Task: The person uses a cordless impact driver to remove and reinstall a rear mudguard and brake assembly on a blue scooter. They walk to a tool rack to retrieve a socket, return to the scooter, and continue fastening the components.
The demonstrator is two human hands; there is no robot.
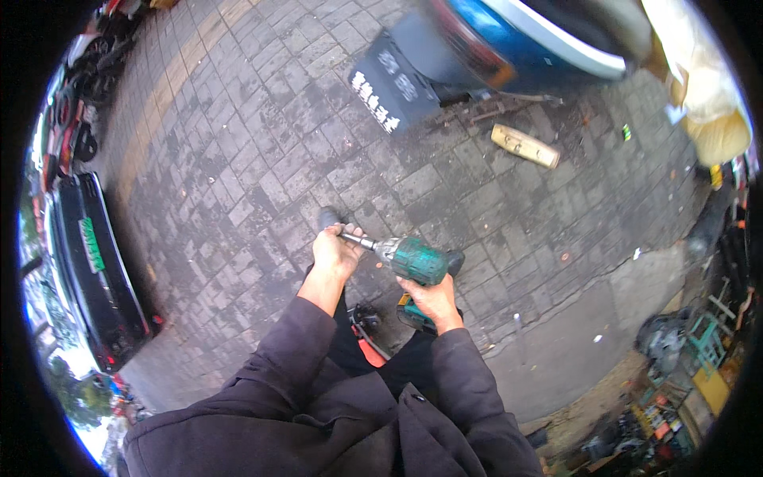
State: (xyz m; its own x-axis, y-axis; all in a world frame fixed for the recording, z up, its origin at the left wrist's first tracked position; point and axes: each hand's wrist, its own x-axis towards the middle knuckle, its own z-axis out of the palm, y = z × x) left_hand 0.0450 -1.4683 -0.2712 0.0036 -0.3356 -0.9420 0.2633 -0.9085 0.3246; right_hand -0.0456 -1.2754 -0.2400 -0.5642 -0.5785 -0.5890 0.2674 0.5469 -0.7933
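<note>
My right hand [434,299] is wrapped round the handle of a green cordless drill [420,261], in front of my body. The drill points to the left, and its battery sits below my right hand. Closed at the front end, my left hand [335,256] has its fingers on the thin metal bit [354,238] that runs out of the silver nose. Part of the bit is hidden by those fingers. Below, between my legs, lies an orange-red and black object [370,352] whose kind I cannot make out.
A blue vehicle [528,48] with a dark mudguard [395,83] stands at the upper right. Near it a wooden block [525,146] lies on the grey paving [262,151]. A black car [94,266] is at the left. Tools and clutter [668,413] fill the lower right.
</note>
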